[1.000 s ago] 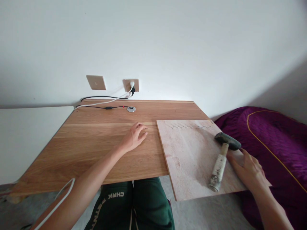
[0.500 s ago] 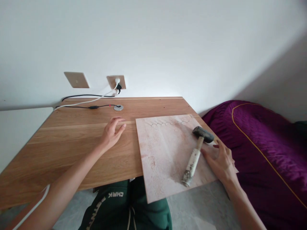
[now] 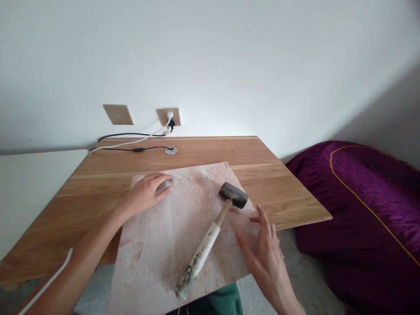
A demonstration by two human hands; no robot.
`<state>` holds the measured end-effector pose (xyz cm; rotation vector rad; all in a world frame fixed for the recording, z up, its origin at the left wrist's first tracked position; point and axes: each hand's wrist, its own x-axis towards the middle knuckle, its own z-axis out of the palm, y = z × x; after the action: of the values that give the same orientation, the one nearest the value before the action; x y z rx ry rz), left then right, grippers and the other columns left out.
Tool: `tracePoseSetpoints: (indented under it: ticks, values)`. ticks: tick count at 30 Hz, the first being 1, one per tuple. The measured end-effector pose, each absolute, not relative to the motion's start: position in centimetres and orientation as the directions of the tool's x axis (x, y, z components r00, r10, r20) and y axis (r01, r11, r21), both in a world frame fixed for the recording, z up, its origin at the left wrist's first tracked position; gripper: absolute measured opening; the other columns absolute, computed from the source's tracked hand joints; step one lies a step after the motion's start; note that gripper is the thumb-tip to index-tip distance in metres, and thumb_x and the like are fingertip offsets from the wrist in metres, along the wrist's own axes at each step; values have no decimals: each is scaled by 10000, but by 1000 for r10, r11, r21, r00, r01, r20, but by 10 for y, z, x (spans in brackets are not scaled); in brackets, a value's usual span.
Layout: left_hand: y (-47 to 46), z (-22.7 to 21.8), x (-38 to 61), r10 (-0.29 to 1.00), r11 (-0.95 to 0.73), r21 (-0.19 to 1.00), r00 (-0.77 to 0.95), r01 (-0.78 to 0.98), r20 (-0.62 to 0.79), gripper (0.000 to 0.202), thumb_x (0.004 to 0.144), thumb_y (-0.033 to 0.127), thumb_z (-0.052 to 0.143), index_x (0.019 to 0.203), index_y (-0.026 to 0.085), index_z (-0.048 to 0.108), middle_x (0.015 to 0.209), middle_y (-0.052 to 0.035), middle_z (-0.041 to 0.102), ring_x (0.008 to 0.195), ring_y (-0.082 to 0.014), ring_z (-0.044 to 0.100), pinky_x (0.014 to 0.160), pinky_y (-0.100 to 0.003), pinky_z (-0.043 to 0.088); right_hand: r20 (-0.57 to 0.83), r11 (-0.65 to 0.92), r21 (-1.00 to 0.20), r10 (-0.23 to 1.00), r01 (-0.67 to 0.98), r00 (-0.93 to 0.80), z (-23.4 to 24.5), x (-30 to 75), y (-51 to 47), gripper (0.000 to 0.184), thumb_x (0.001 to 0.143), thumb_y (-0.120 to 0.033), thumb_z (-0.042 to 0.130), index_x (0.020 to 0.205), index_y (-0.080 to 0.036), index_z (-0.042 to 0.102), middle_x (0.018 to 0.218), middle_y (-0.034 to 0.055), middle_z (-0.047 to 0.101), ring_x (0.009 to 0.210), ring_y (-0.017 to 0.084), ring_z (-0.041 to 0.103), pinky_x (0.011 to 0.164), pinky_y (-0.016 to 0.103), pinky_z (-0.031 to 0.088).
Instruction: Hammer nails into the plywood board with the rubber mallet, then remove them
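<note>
A pale, dusty square board (image 3: 164, 245) lies tilted on the wooden desk (image 3: 278, 192), overhanging its near edge. A row of small nails (image 3: 197, 177) stands along the board's far edge. A rubber mallet (image 3: 213, 232) with a black head and a dirty white handle rests diagonally on the board. My left hand (image 3: 147, 192) lies flat on the board's far left corner, fingers stretched out. My right hand (image 3: 262, 249) presses on the board's right edge beside the mallet handle, fingers spread, holding nothing.
A wall socket (image 3: 169, 117) and a blank plate (image 3: 118, 114) sit above the desk, with black and white cables (image 3: 131, 142) running along its back edge. A purple bedcover (image 3: 367, 210) fills the right side. A white surface (image 3: 33, 179) adjoins the desk's left.
The board with the mallet has slid left across the desk toward its middle. My left hand now lies on the board; my right hand stays at its right edge.
</note>
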<state>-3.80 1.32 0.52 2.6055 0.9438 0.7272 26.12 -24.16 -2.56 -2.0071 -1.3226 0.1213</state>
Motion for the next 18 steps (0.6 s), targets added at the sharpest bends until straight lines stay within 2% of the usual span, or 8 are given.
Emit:
tracePoseSetpoints:
  ticks: [3,6,8,10,12,13,16,18]
  values:
    - [15,6,-63,682,-727,424,642,540,351,261,974,362,599,1187,252,701,1174,-64,773,1094,-271,729,1019,-452,575,261,-109,-737,865,667,430,-18,258,-241,634,1015,-542,547,1577,-287,400,1320,121,670,1257,326,653,1052,529,530]
    - [15,4,-82,702,-708,469,602,528,381,266,950,309,597,1187,252,701,1176,-60,769,1090,-255,727,1010,-424,579,316,-67,-747,839,661,443,2,265,-223,480,980,-560,614,1351,-254,613,1301,128,699,1197,312,687,1007,489,565]
    - [15,1,-90,708,-704,487,571,518,416,270,932,270,587,1175,244,702,1153,-63,766,1072,-245,726,991,-407,583,303,-33,-762,864,647,402,24,268,-199,387,995,-550,603,1196,-229,679,1218,124,736,1046,273,741,893,415,606]
    - [15,-2,-96,711,-702,491,551,516,438,270,913,239,581,1152,240,706,1124,-64,764,1050,-238,727,974,-400,588,292,11,-738,907,674,305,47,266,-169,351,1014,-534,570,1075,-213,698,1042,104,775,931,248,756,782,347,601]
    - [17,-5,-100,723,-689,504,532,520,441,277,896,220,583,1142,241,708,1089,-58,766,1016,-233,733,958,-401,595,272,28,-656,941,754,201,65,262,-133,314,1023,-483,536,990,-211,688,902,72,775,795,220,744,698,307,568]
    - [18,-6,-101,735,-676,520,519,522,436,282,895,217,585,1149,242,707,1063,-51,768,989,-228,737,950,-401,599,260,27,-575,954,818,151,71,258,-115,274,1018,-431,536,965,-209,688,878,62,774,764,209,734,700,299,551]
    - [19,-7,-105,771,-632,580,489,514,407,292,911,220,583,1177,241,700,998,-32,780,914,-208,749,924,-388,613,132,-4,-262,990,965,40,78,247,-65,218,1016,-325,554,994,-175,711,981,105,797,919,238,748,815,310,529]
    - [19,-7,-107,774,-624,603,498,497,390,294,919,208,565,1179,232,700,1035,-43,791,938,-205,759,924,-380,617,-18,-11,-71,1000,997,10,77,237,-41,294,1055,-325,508,1076,-137,733,1075,155,801,1023,277,752,856,328,527]
